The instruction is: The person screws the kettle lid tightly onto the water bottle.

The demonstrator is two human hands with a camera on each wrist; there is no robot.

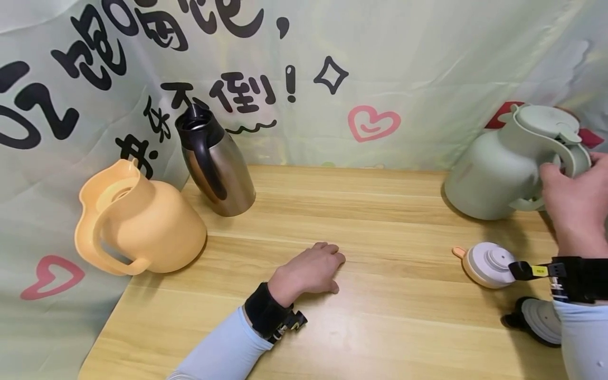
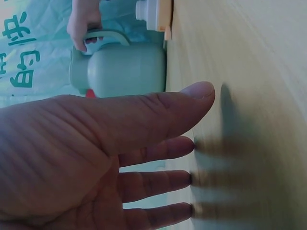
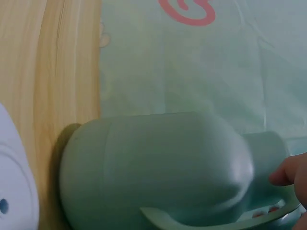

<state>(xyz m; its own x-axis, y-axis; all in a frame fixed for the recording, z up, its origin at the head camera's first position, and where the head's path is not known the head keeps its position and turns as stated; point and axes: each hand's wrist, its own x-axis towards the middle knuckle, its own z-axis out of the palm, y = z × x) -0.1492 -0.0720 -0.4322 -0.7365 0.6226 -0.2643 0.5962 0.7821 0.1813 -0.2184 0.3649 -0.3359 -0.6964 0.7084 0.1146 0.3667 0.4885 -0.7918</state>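
At the right back of the table, my right hand grips the handle of a pale green thermos jug, which stands upright by the cloth with its lid on. In the right wrist view the thumb lies near the jug's neck. My left hand rests with its fingertips at the wooden table top, fingers extended and holding nothing. Nearest my right forearm are an orange stopper lid, its pale underside facing up, and a black-and-grey lid, partly hidden by the sleeve.
On the left stands a yellow-orange thermos jug with its top off. Behind it is a brown metallic jug with a black handle and an uncovered mouth. A printed cloth borders the table at the back and left.
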